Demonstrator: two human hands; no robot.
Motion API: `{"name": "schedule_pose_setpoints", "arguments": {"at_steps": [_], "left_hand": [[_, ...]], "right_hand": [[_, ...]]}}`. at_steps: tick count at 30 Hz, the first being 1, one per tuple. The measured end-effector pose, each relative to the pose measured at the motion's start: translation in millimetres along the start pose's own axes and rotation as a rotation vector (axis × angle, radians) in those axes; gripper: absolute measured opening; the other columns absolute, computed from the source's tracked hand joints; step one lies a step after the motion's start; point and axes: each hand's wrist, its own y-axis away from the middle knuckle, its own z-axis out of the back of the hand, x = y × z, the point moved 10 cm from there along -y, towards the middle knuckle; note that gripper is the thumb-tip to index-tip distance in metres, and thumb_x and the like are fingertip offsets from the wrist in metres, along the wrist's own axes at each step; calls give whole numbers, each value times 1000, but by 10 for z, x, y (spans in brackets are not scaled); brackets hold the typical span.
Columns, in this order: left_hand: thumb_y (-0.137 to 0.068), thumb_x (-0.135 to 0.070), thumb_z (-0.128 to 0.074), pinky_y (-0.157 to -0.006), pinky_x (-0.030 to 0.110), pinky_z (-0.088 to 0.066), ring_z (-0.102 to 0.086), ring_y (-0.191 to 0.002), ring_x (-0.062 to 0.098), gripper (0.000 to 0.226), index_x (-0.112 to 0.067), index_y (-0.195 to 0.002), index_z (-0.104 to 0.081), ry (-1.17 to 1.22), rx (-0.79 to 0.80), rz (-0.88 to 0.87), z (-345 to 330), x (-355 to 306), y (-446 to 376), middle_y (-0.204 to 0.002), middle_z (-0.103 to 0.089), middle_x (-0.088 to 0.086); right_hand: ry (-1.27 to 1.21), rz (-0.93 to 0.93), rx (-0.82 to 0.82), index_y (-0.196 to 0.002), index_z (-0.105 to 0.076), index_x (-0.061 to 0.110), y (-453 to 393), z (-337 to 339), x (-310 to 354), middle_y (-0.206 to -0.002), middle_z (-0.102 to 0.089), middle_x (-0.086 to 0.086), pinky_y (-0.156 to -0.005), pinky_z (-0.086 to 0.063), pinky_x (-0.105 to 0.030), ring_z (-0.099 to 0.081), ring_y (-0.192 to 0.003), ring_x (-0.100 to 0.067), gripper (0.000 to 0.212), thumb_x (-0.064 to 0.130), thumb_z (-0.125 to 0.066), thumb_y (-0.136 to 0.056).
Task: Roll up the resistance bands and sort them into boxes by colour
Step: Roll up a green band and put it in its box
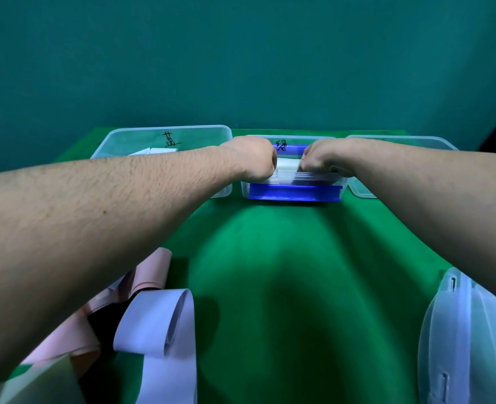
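Three clear plastic boxes stand in a row at the far edge of the green table. Both my hands reach into the middle box [294, 193], which has blue clips and a handwritten label. My left hand [254, 161] and my right hand [324, 158] are curled, each gripping one end of a pale rolled band [288, 164] held just above other pale rolls in that box. The left box [168, 135] holds a white roll [153, 151]. Near me at the left lies a pile of loose bands: lilac [156, 325], pink [150, 272] and black [103, 322].
The right box [401, 141] is partly hidden behind my right forearm. Stacked clear lids [468, 339] sit at the near right edge of the table. A teal wall rises behind the table. Green cloth covers the table between the boxes and the band pile.
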Motion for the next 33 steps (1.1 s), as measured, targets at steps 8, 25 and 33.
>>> {"name": "schedule_pose_setpoints", "arguments": {"at_steps": [8,25,33], "left_hand": [[-93,-14,-39,-93,36,-52,-59,-110,24,39,-22,-118,-68,-8,4,-3,11,-19,18,-119,-67,0],[-91,-12,-41,-80,27,-44,-59,-107,23,38,-22,-113,-70,82,-136,-24,204,-25,88,-113,-68,1],[-89,-12,-41,-85,28,-49,-60,-107,22,41,-26,-113,-70,98,-110,-19,210,-82,199,-113,-68,-2]], "right_hand": [[-291,158,96,-109,-58,9,43,53,52,-111,-54,-14,-93,-44,-36,-48,-99,-27,19,8,-62,-90],[-188,108,-86,-93,-66,16,191,154,67,-77,-53,-2,-53,-35,-27,-44,-67,-23,9,21,-69,-86],[-221,144,-176,-94,-70,17,277,250,86,-85,-59,-4,-54,-38,-25,-45,-65,-20,10,20,-73,-86]]}}
